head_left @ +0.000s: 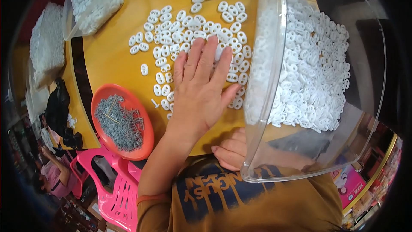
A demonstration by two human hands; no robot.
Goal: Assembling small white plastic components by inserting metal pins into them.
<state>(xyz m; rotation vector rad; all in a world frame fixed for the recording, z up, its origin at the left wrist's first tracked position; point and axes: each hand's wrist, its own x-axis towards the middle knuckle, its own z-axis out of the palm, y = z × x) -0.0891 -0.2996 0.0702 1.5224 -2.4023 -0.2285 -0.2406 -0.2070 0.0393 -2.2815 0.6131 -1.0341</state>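
My left hand [197,83] lies palm down with its fingers spread over a layer of small white oval plastic pieces, each with two holes. Its fingertips touch pieces in the middle of the spread, and its palm hides others. Around it more white two-hole pieces [165,28] lie mostly flat on the yellow table [111,56]. Closer to my body, my right hand [231,149] rests at the table edge beside the clear box. Its fingers are curled together, and whatever they may hold is hidden.
A big clear plastic box [281,60], tilted at the right, holds a heap of these pieces. An orange bowl [148,133] of small grey screws sits left of my forearm. Far left are a tub [68,17] of white parts, a full bag [47,45] and a pink chair [113,197].
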